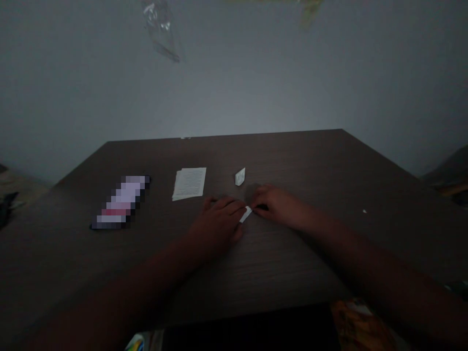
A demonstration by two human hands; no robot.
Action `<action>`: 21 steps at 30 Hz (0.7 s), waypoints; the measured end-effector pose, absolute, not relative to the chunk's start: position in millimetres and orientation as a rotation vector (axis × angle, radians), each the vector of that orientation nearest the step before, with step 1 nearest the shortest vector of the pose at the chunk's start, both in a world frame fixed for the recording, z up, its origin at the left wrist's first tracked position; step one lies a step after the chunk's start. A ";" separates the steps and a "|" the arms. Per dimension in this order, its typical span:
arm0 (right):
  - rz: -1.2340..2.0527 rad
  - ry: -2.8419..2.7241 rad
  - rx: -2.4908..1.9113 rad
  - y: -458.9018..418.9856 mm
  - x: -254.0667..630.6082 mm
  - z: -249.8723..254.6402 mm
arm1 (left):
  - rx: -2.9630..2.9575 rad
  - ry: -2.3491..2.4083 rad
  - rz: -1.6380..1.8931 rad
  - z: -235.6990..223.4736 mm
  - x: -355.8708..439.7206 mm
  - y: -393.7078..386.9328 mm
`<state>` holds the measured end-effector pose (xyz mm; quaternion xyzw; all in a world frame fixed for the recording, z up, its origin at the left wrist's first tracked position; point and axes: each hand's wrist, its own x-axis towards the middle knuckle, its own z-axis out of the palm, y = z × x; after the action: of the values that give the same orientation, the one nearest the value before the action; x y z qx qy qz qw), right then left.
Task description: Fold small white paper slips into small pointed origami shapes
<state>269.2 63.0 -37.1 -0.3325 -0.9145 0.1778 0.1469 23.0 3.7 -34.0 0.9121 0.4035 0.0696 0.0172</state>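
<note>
A small folded piece of white paper [245,214] lies on the table between my hands, partly covered by fingers. My left hand [221,222] rests over its left side, fingers bent down onto it and the thumb at the near side, holding it against the tabletop. At the right edge of the paper, my right hand [272,202] pinches with thumb and fingertips. Just beyond the hands sits a small folded paper shape [240,177] with a pointed corner. A short stack of printed paper sheets [190,183] lies past my left hand.
A phone [122,202] with a blurred lit screen lies on the dark wooden table [310,161] at the left. One tiny white scrap [364,211] is at the right. Behind stands a pale wall [248,78] with a clear plastic bag [161,29] on it.
</note>
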 end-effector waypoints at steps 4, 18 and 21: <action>0.455 -2.712 -0.979 53.4 270.9 -31.9 | 2.810 1.294 0.150 -29.5 25.7 0.8; 0.742 -2.555 -0.939 62.7 268.4 -38.1 | 2.873 1.131 0.134 -40.9 14.6 12.7; 0.723 -2.557 -0.881 65.9 267.6 -43.4 | 2.885 1.064 0.152 -48.0 12.7 17.4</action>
<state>267.6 65.9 -43.4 -0.3101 -0.9000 0.2547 0.1703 12.7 17.4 -48.0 0.9366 0.3454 0.0495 0.0313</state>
